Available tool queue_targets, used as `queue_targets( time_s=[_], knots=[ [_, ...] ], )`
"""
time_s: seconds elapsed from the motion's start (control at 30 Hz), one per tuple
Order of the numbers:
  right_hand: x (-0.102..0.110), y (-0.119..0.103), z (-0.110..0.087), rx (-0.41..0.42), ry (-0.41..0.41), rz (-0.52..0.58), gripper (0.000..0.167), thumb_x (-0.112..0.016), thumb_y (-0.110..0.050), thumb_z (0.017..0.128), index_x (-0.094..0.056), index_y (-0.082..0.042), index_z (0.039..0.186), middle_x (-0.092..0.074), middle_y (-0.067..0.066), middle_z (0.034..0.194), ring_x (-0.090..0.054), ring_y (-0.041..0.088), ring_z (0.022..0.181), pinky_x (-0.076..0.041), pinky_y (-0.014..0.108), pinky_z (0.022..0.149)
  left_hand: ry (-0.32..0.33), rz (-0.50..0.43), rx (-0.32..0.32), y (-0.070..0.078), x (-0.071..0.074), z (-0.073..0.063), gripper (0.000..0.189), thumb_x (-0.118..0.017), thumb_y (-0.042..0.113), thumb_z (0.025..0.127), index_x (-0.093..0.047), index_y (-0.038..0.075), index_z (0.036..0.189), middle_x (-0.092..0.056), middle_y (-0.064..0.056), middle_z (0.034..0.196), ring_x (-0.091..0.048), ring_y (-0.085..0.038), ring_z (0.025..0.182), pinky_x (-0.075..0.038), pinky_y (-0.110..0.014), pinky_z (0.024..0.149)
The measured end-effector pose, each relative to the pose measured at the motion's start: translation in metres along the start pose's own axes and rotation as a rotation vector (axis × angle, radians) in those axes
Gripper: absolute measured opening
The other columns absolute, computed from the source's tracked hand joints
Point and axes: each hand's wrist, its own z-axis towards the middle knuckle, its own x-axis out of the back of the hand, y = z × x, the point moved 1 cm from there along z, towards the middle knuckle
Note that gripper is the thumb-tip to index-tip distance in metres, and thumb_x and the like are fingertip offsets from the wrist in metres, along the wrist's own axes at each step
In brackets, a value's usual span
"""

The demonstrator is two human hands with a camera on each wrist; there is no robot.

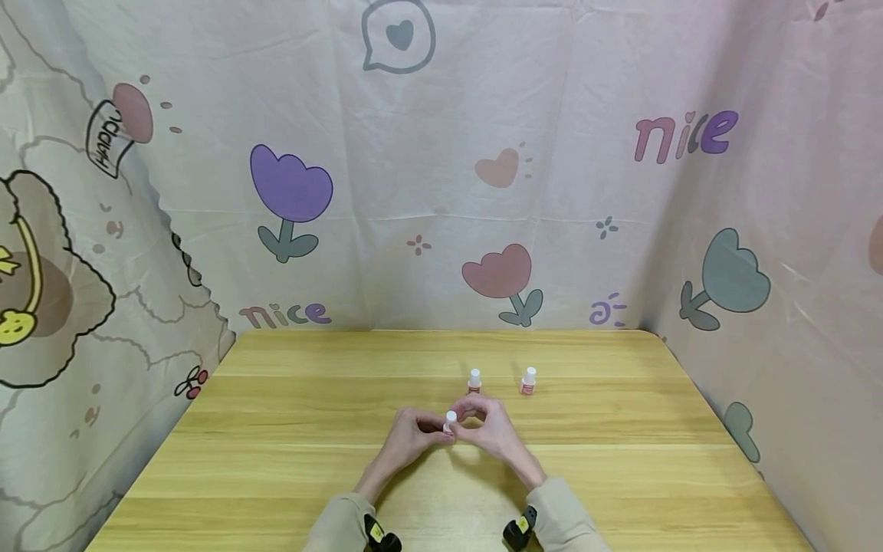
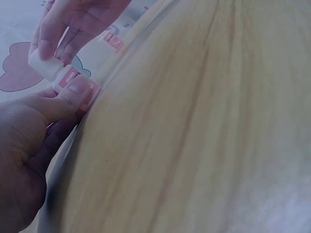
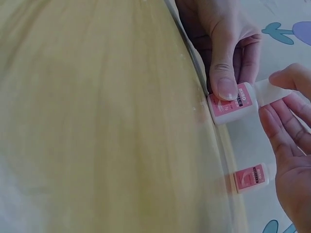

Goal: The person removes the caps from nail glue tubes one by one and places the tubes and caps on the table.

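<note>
A small white bottle with a pink label [image 3: 241, 110] stands on the table between my two hands, in front of me. My left hand [image 1: 408, 441] pinches its body low down, the thumb lying across the label. At the top, my right hand [image 1: 491, 431] holds the white cap [image 3: 270, 92] between thumb and fingers. The cap sits at the bottle's neck; whether it is loosened I cannot tell. Beyond my right hand a second such bottle [image 1: 474, 379] stands upright, its lower part partly hidden in the head view. A third bottle [image 1: 528, 381] is upright to its right.
The wooden table [image 1: 276, 475] reaches to a patterned cloth [image 1: 407, 169] hung behind it and along both sides. Black devices [image 1: 382, 534] are strapped at both wrists, over beige sleeves [image 1: 341, 525].
</note>
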Motion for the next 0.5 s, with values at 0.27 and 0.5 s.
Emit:
queue_targets(
  time_s=[0.27, 0.5],
  knots=[
    [-0.0012, 0.0018, 0.0007, -0.069, 0.052, -0.004, 0.020, -0.078, 0.000, 0.082, -0.067, 0.005, 0.098, -0.070, 0.022, 0.097, -0.065, 0.014, 0.084, -0.058, 0.042, 0.089, -0.003, -0.027, 0.011, -0.0008, -0.0009, -0.0002, 0.015, -0.086, 0.019, 0.079, -0.081, 0.011, 0.091, -0.080, -0.007, 0.087, -0.069, 0.000, 0.075, -0.056, -0.018, 0.068],
    [-0.0014, 0.0016, -0.0006, -0.008, 0.055, -0.013, 0.018, -0.077, 0.003, 0.082, -0.068, 0.007, 0.098, -0.070, 0.024, 0.097, -0.068, 0.022, 0.086, -0.059, 0.041, 0.089, -0.001, -0.024, 0.003, -0.0002, -0.0007, -0.0006, 0.015, -0.086, 0.019, 0.079, -0.081, 0.011, 0.091, -0.080, -0.007, 0.087, -0.069, 0.000, 0.075, -0.056, -0.018, 0.068]
  ],
)
